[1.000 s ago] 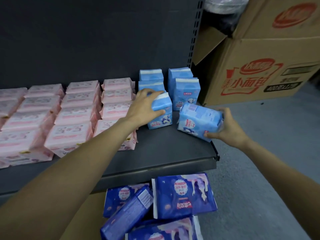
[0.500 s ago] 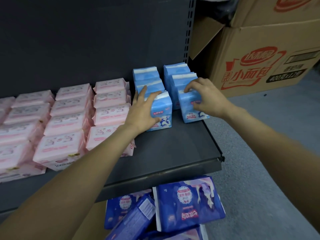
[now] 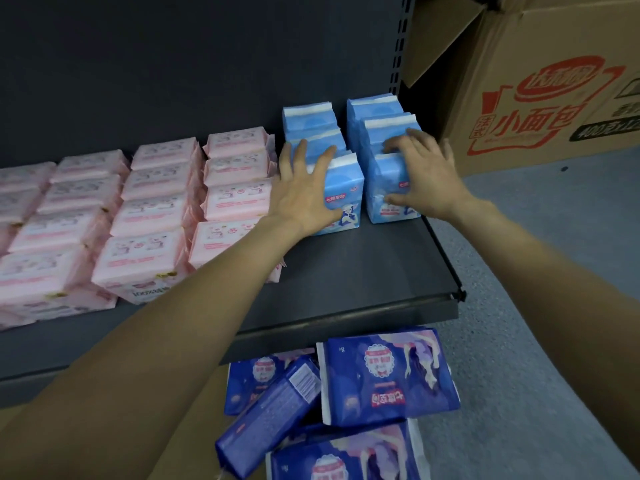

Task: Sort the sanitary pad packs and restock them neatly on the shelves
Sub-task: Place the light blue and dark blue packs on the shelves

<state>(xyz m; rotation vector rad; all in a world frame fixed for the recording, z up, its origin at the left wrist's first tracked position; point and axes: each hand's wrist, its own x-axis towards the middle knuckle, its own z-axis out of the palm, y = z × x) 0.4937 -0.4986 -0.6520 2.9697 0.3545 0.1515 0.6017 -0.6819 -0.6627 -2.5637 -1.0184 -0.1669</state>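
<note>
Since a second ago: right hand (image 3: pixel 424 174) brought in from the shelf's edge, its light blue pack (image 3: pixel 388 188) now stood upright at the front of the right-hand blue column. Left hand (image 3: pixel 304 192) much where it was, laid flat against the front pack of the left blue column (image 3: pixel 343 194), fingers (image 3: pixel 320 161) straight and slightly spread over the top and side, thumb low on the printed face. Right fingers (image 3: pixel 398 143) curled over the top edge of the newly set pack, thumb pressed on its front — a grip, not a flat push, probably to square it against the packs behind. Both blue columns at about 1 o'clock on the shelf (image 3: pixel 363 278), three packs deep, standing on end, the two columns just beside each other. Pink packs (image 3: pixel 156 216) lying flat in rows from 9 to 11 o'clock, touching the left blue column's side, so colours kept apart by column. Dark blue packs (image 3: pixel 384 375) heaped loosely at 6 o'clock below the shelf, unsorted, likely next to be shelved. Open cardboard box (image 3: pixel 540 109) at 2 o'clock on the floor, beside the shelf upright. Left hand's steadying hold probably there to stop the neighbouring column toppling during the right hand's adjustment.
</note>
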